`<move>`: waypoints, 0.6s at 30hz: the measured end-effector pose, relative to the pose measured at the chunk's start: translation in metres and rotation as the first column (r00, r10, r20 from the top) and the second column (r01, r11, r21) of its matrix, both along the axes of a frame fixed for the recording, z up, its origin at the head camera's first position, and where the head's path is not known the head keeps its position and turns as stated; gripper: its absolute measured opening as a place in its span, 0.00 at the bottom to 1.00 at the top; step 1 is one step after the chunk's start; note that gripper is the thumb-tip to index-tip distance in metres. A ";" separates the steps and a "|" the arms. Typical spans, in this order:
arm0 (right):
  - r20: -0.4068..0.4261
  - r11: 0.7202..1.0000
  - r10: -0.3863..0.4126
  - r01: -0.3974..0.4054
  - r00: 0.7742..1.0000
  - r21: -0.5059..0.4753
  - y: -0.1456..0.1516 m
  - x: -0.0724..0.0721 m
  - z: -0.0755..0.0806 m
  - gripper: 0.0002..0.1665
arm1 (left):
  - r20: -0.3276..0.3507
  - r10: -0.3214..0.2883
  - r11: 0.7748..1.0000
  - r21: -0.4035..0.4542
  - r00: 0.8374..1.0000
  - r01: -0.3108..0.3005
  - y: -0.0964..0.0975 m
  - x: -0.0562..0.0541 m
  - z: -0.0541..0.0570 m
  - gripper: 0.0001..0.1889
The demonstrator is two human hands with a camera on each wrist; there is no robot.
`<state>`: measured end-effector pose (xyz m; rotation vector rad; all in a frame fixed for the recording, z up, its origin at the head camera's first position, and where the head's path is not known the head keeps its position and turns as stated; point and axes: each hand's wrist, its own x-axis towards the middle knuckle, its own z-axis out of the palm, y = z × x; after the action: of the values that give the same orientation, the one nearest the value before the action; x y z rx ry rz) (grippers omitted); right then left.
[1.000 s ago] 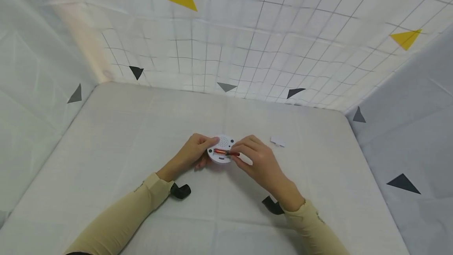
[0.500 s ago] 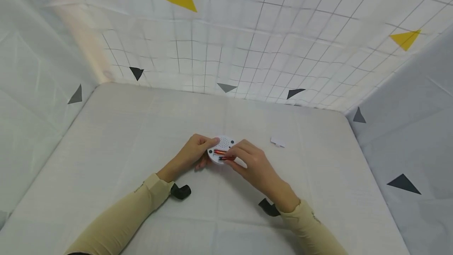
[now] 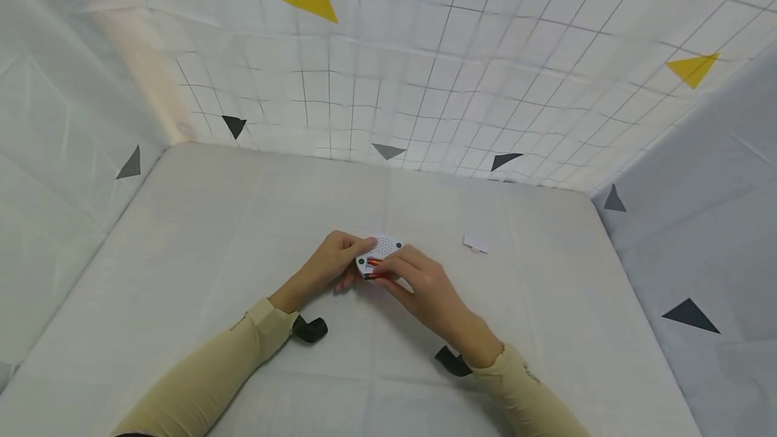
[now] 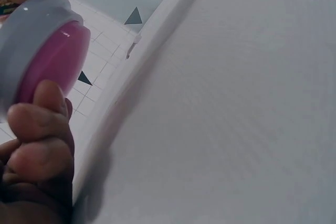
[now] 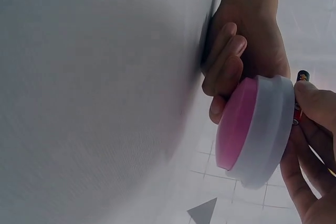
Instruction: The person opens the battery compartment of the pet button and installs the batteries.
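Note:
My left hand (image 3: 338,255) grips a round white device (image 3: 385,245) by its left edge, thumb on top. Its back faces up, with speaker holes and a battery slot where one red battery (image 3: 373,261) lies. Between thumb and fingers, my right hand (image 3: 427,292) pinches a second red battery with a dark end (image 3: 371,276), right at the device's near edge. That battery (image 5: 303,77) also shows beside the white rim in the right wrist view. Underneath, the device bulges in a pink dome (image 4: 59,61), with left fingers curled against it. My right fingers hide part of the slot.
A small white cover (image 3: 476,243) lies on the white cloth-covered table (image 3: 291,201) to the right. White sheet walls with black, grey and yellow triangles enclose the back and sides. A dark camera mount sticks out at each wrist.
My right hand has moved left and nearer to me with its battery, from beside the seated battery to the device's near edge. The left hand and device have stayed nearly still.

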<state>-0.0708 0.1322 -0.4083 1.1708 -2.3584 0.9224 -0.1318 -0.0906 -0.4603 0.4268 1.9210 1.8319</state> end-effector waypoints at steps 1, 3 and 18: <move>-0.005 1.000 -0.006 0.006 1.000 -0.001 -0.001 0.000 -0.001 0.17 | 0.000 0.000 1.000 -0.002 1.000 0.000 0.000 0.000 0.000 0.24; -0.010 1.000 -0.020 0.020 1.000 -0.005 -0.001 0.000 -0.002 0.16 | -0.001 0.000 1.000 -0.006 1.000 0.000 0.000 0.000 -0.001 0.24; 0.031 0.998 -0.058 0.058 0.998 0.001 -0.001 -0.002 -0.007 0.13 | -0.037 -0.016 1.000 -0.028 0.999 0.015 0.001 0.000 0.000 0.24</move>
<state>-0.0728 0.1316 -0.4152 1.0901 -2.4033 0.9278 -0.1317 -0.0899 -0.4602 0.4682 1.9599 1.7976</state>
